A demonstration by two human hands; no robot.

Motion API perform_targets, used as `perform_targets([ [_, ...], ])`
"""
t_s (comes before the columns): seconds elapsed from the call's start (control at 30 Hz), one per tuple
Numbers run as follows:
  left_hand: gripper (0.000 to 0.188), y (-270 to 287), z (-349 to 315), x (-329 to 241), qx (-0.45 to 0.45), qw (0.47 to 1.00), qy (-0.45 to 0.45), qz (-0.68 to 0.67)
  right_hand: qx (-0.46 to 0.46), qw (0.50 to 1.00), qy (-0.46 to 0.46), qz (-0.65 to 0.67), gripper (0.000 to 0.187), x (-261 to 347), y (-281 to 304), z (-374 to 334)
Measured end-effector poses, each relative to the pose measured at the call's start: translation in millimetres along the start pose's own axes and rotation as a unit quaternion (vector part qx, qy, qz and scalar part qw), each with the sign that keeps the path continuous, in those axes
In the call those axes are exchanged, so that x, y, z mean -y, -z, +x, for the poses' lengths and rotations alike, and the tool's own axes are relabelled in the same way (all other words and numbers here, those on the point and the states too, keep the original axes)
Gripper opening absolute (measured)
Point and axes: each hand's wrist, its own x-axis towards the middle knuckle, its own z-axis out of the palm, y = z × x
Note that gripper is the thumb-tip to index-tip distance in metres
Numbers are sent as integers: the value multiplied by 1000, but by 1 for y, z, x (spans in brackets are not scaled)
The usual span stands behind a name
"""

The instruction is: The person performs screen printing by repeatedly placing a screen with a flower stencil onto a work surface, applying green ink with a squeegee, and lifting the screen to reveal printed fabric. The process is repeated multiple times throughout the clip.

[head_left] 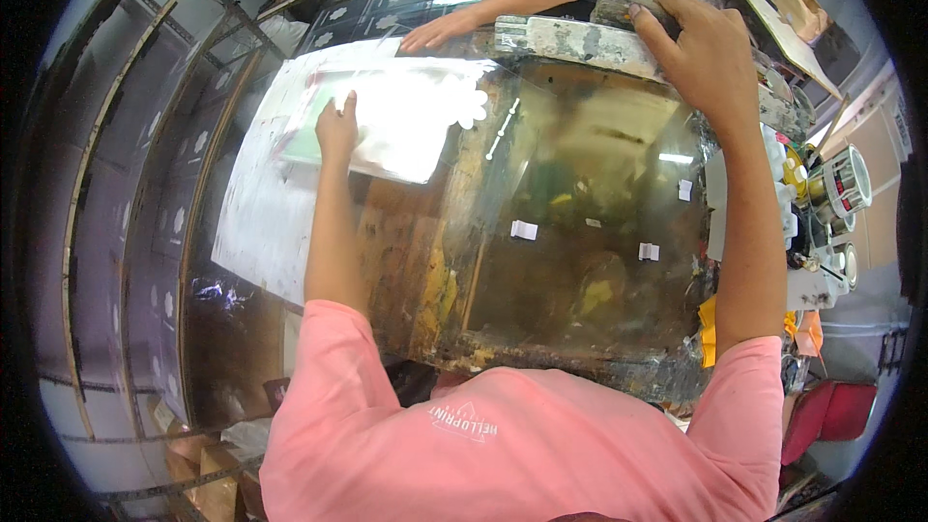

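My left hand (337,129) rests over a glossy sheet (401,150), with its thumb apart from the fingers. The sheet shines white, has a pale green patch under the hand and a white flower shape (468,107) at its right side. Beneath it lies a larger white board (253,198). At the back right, my right hand (704,43) is closed on a paint-stained block (622,12) above a long, paint-spattered bar (580,43); some of its fingers are hidden. In front of the bar lies a glossy, brownish see-through panel (570,280) with several small white pieces (524,230) on it.
Across the table, another person's hand (437,31) lies by the board's far edge. Metal racks (184,232) holding dark sheets with pale flower prints stand at the left. Tins and bottles (839,184) crowd the right side, near an orange cloth (709,331) and a red chair (829,413).
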Motion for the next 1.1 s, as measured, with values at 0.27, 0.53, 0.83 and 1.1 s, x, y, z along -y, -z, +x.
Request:
perform_targets([
  [0.27,76,-1,-126,32,118,940,-259,188,-33,999,18,-2,49,-5,-7,-3],
  [0.53,49,6,-115,15,137,938,-215,234,-75,997,35,2,51,-5,-13,-9],
  [0.83,45,21,-69,-8,113,973,-187,68,-28,1000,7,13,50,-1,-10,-16],
  [1.1,48,8,-152,-108,166,921,-336,108,-31,999,13,22,50,2,-4,-16],
])
